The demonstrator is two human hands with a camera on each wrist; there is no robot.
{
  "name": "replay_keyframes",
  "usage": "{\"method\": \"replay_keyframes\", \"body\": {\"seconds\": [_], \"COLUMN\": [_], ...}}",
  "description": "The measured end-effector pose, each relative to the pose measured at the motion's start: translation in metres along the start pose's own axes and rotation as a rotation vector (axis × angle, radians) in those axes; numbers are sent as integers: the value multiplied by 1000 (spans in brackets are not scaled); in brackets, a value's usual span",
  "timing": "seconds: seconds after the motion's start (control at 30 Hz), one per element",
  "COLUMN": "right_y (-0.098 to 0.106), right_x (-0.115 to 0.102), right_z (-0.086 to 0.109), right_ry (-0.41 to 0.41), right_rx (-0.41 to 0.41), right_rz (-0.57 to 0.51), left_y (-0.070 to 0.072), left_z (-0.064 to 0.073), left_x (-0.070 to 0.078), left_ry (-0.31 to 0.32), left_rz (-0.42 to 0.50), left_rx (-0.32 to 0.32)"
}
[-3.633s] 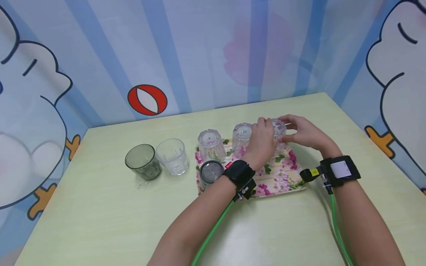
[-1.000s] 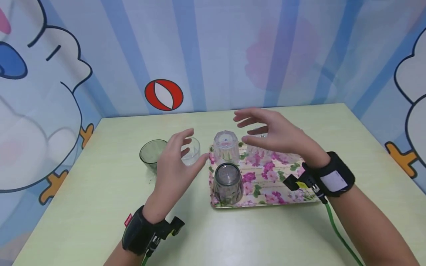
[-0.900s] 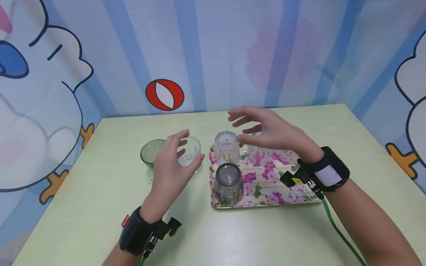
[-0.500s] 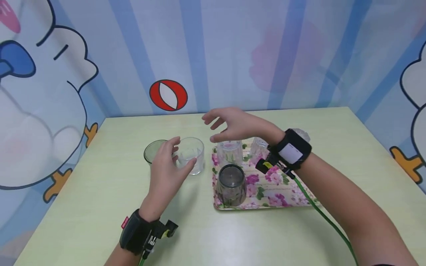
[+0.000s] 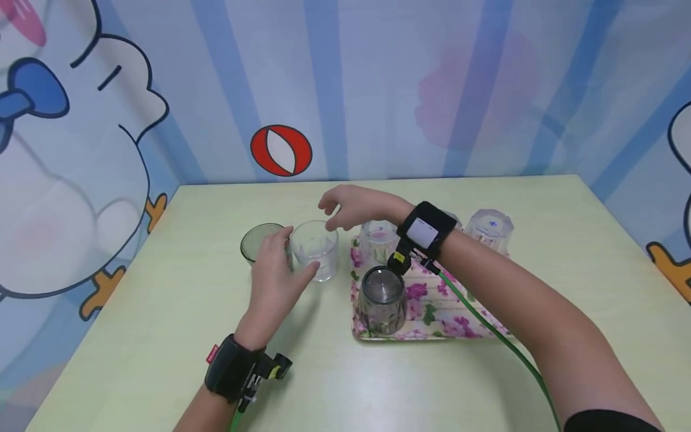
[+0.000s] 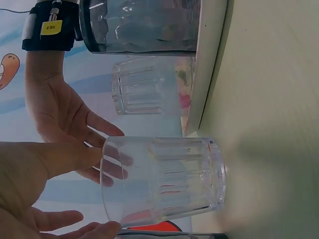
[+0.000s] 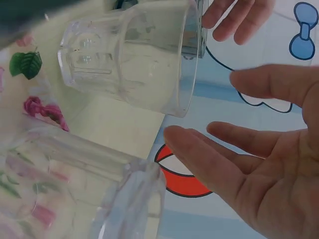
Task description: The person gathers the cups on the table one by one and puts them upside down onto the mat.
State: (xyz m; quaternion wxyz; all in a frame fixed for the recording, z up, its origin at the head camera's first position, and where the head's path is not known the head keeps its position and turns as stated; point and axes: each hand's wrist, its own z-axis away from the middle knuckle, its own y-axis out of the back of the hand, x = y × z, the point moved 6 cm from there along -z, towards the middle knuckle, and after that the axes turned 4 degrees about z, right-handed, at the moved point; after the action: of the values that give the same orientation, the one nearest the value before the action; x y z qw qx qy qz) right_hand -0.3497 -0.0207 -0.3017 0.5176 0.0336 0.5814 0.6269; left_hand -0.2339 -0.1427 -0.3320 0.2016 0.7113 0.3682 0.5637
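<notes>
A clear tumbler (image 5: pixel 315 255) stands upright on the table, mouth up, left of the tray. Beside it on the left is a green-grey tinted glass (image 5: pixel 255 241), also upright and partly behind my left hand (image 5: pixel 272 282). That hand has its thumb and fingers spread around the near side of the clear tumbler (image 6: pixel 164 181); whether they touch its rim I cannot tell. My right hand (image 5: pixel 353 207) reaches across from the right, fingers loosely bent above and beside the same tumbler. In the right wrist view its fingers (image 7: pixel 199 154) are apart from the tumbler's rim and hold nothing.
A flowered tray (image 5: pixel 432 327) lies right of the tumbler. On it, upside down, are a dark tinted glass (image 5: pixel 382 306) at the near left corner and clear glasses along the back, including a far-right one (image 5: pixel 490 229). My right forearm crosses over the tray. A patterned backdrop (image 5: pixel 378 90) closes off the back.
Both hands have left the overturned clear glass at the tray's back right. My left hand moved left to the upright tumbler; my right hand followed leftward over the tray. The head view turned slightly.
</notes>
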Motion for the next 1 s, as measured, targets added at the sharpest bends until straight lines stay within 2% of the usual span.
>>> {"method": "replay_keyframes", "body": {"seconds": [0.13, 0.37, 0.57, 0.73, 1.0], "right_y": [-4, -13, -19, -22, -25], "right_x": [2, -2, -3, -5, -8], "right_z": [-5, -12, -15, -16, -18], "right_ry": [-34, -45, -70, -62, -50], "right_rx": [-59, -135, -200, -221, -234], "right_rz": [-7, 70, 146, 221, 269], "left_y": [-3, -2, -4, -9, -15], "left_z": [-8, -22, -29, -34, -39], "left_x": [2, 4, 10, 15, 15], "left_ry": [-27, -29, -94, -143, -133], "left_rz": [-39, -88, -173, -227, -290], "left_rx": [-41, -183, -273, -332, -412]}}
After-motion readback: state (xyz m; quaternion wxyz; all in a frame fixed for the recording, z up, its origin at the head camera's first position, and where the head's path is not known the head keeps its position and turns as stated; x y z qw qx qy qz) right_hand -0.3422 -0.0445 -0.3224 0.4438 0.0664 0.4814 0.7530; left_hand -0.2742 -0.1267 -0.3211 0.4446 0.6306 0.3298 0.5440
